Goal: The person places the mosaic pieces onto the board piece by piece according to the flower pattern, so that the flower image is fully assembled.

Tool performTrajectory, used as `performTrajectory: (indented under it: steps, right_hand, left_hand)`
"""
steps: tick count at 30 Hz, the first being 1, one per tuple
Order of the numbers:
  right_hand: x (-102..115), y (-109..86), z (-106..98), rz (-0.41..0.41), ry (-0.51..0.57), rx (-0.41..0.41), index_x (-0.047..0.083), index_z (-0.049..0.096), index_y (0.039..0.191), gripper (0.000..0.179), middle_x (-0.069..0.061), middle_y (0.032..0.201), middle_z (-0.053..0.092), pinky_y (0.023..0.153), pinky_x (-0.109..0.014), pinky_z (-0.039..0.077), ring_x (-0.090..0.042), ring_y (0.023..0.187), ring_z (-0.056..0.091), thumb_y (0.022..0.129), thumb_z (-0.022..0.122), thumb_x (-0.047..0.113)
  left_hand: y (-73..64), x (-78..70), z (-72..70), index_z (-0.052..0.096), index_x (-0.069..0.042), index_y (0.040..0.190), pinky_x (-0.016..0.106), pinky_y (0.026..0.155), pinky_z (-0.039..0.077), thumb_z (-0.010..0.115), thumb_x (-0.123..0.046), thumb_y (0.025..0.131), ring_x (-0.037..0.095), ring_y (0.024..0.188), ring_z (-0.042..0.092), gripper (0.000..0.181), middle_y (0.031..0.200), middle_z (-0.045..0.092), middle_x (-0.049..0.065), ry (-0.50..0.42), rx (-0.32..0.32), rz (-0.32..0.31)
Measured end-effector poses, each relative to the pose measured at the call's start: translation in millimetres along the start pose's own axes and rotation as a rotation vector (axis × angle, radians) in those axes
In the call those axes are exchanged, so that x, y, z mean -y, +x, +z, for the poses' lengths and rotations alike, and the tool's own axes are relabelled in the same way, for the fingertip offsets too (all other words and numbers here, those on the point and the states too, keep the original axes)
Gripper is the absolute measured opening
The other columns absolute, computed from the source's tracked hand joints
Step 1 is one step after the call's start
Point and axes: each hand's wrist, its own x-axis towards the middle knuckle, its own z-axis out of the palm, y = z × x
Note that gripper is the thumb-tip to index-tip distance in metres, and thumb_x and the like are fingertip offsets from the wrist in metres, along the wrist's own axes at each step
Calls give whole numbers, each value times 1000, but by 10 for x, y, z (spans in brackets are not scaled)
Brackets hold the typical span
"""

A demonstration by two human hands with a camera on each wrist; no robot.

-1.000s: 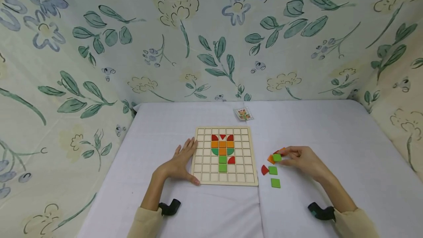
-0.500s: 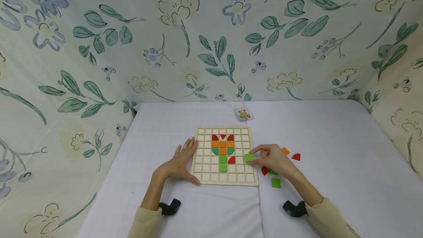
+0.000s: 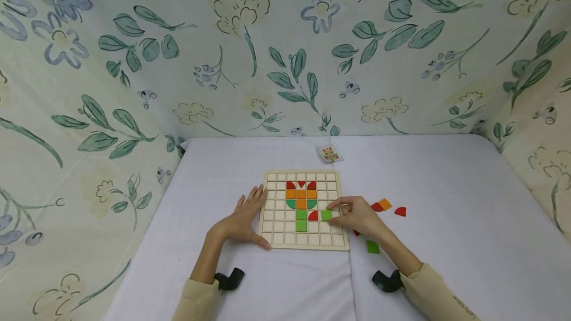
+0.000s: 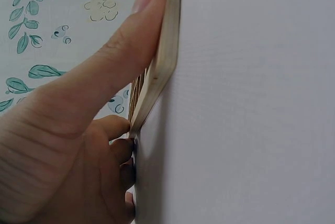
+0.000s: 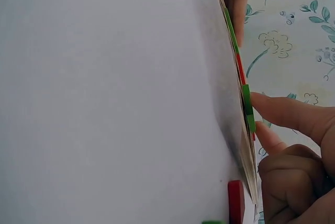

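A wooden grid board (image 3: 277, 238) lies flat on the table with red, orange and green tiles forming a tulip-like shape. My left hand (image 3: 243, 219) rests at its left side, fingers spread and nearly straight; the thumb (image 4: 123, 51) touches the front edge. Between thumb and index finger, my right hand (image 3: 359, 216) pinches a green square tile (image 3: 326, 215). In the right wrist view that green tile (image 5: 248, 109) is right at the board's top surface. Just left of it on the board sits a red quarter-circle tile (image 3: 313, 216).
Loose tiles lie right of the board: a green square (image 3: 372, 247), an orange tile (image 3: 385, 204), a red quarter-circle (image 3: 400, 211) and others partly under the right hand. A small pattern card (image 3: 329, 153) is behind the board. A floral cloth (image 3: 285, 53) hangs at the back.
My right hand has carried the green square tile left from the loose tiles to the right part of the board. The left hand has stayed in place.
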Motion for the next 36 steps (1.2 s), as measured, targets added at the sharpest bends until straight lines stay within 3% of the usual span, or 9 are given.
performTrajectory:
  steps: [27,36]
  right_hand:
    - [26,48,102,3,-17,-59,14,81,105,24,3,57,31,47,-22,19,-13,50,27,83,87,19]
    - [37,30,78,11,17,-31,14,80,108,27,3,58,32,47,-22,19,-14,51,28,83,88,22]
  left_hand:
    - [15,-6,5,0,-6,166,61,131,-6,97,-53,63,33,163,-12,149,175,-10,12,10,7,-1]
    - [9,-6,9,0,-6,166,61,131,-6,98,-52,62,33,163,-12,150,175,-9,12,3,5,-8]
